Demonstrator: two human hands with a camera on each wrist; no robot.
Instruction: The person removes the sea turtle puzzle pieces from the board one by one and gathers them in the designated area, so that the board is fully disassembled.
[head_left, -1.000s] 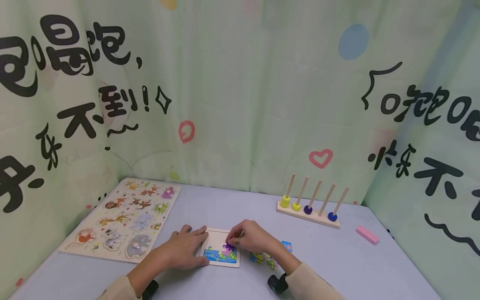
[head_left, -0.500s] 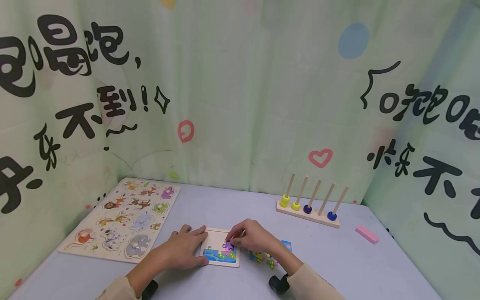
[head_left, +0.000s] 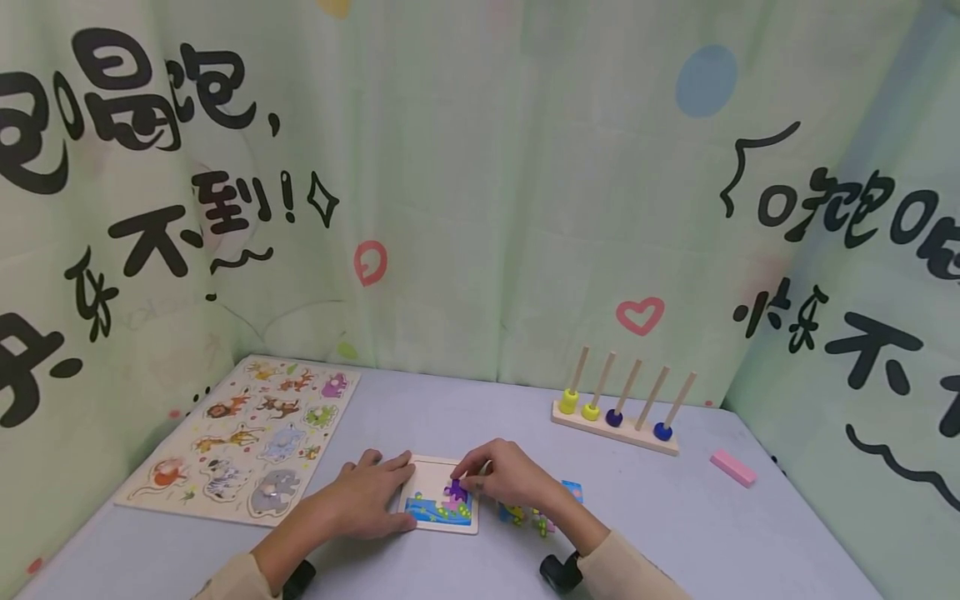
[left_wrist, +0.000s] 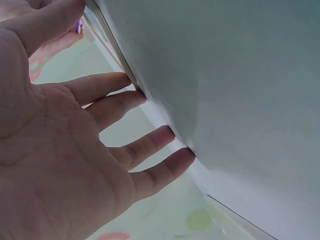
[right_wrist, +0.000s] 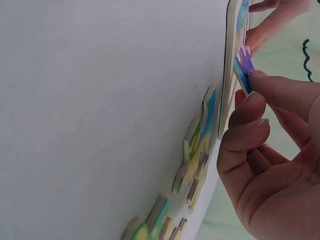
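A small wooden puzzle tray (head_left: pixel 427 471) lies on the table, its lower rows filled with blue, green and pink pieces. My left hand (head_left: pixel 371 493) rests along the tray's left edge; in the left wrist view its fingers (left_wrist: pixel 115 107) are spread and straight, touching the frame and the table. My right hand (head_left: pixel 504 473) pinches a purple and blue puzzle piece (right_wrist: pixel 245 70) between thumb and fingertips, over the tray's right side. In the right wrist view the piece stands tilted at the tray. Where its lower edge meets the other pieces is hard to tell.
Loose puzzle pieces (right_wrist: pixel 197 140) lie right of the tray, partly under the right forearm. A large animal peg puzzle board (head_left: pixel 247 442) is at the left. A wooden peg stand (head_left: pixel 615 429) with yellow and dark blue beads is behind at right, near a pink block (head_left: pixel 733 468).
The purple piece has tilted and turned slightly in my right fingers over the same spot. My left hand has stayed on the tray's edge.
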